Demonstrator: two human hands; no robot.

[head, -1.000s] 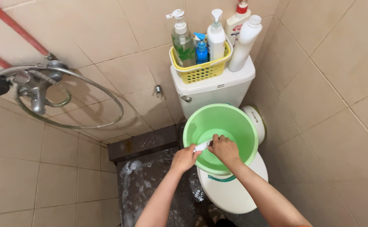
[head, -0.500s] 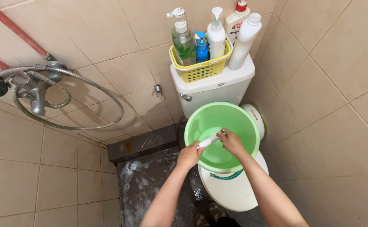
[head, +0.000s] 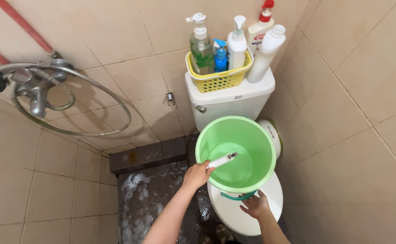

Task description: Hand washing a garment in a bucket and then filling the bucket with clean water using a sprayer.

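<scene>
Your left hand (head: 197, 174) is gripping the white sprayer nozzle (head: 222, 160), pointing it into the green bucket (head: 261, 140); your right hand (head: 255, 207), fingers spread, is resting below its base.

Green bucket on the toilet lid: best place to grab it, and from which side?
Grip the green bucket by its rolled rim on the near right side, coming from above. The rim is open, rigid and unobstructed there. The left hand holds a white spray nozzle over the near left rim, and the cistern blocks the far side. The right hand rests just below.
</scene>
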